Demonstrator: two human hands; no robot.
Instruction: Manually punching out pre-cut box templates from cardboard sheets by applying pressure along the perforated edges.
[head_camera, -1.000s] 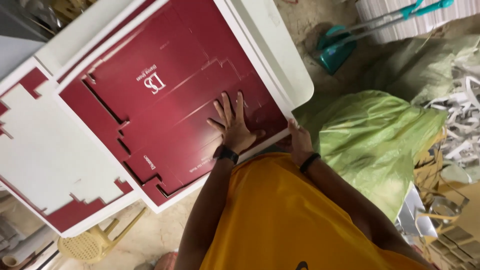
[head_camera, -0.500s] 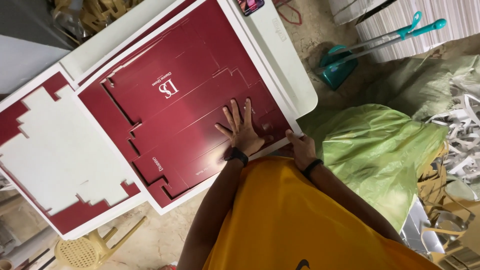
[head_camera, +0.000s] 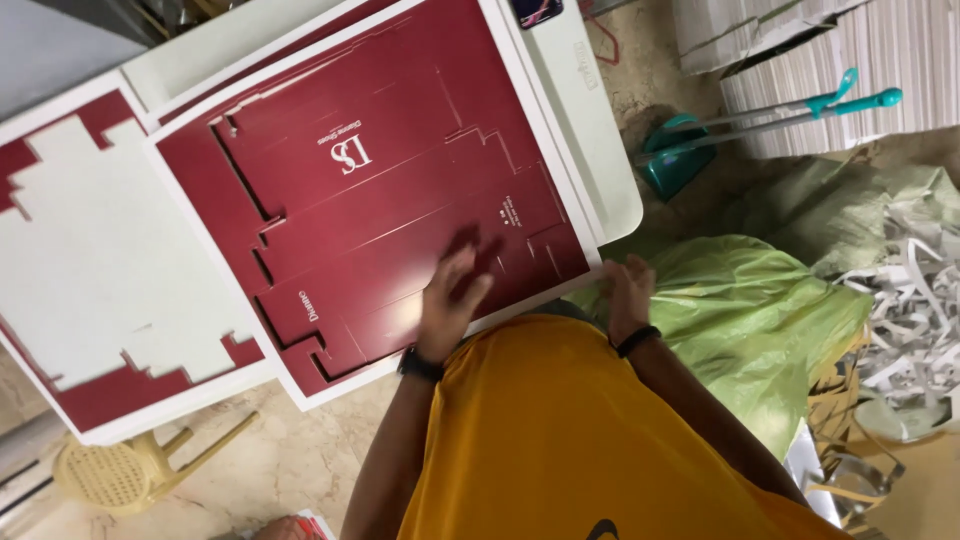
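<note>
The head view looks down on a white desk (head_camera: 590, 130) where a large dark red cardboard sheet (head_camera: 370, 190) lies flat, with cut lines of an unfolded box and a white border around it. The left hand (head_camera: 455, 295) rests on the near part of this sheet, palm down, with the fingers spread wide; it is blurred, so I cannot tell how firmly it presses. A dark band is on its wrist. The right hand (head_camera: 628, 290) is at the near right corner of the sheet, at the desk edge, with the fingers open and loosely together; whether it touches the sheet I cannot tell. A dark band is on this wrist too. To the left lies a leftover sheet (head_camera: 100, 270), white in the middle with red pieces at its edges, partly under the red sheet. Just beside the right hand is a green plastic bag (head_camera: 760, 320) on the floor. Farther right lie paper strips (head_camera: 915, 300), and a teal dustpan (head_camera: 675, 165) stands near the desk. A yellow stool (head_camera: 110, 470) is at the lower left.
</note>
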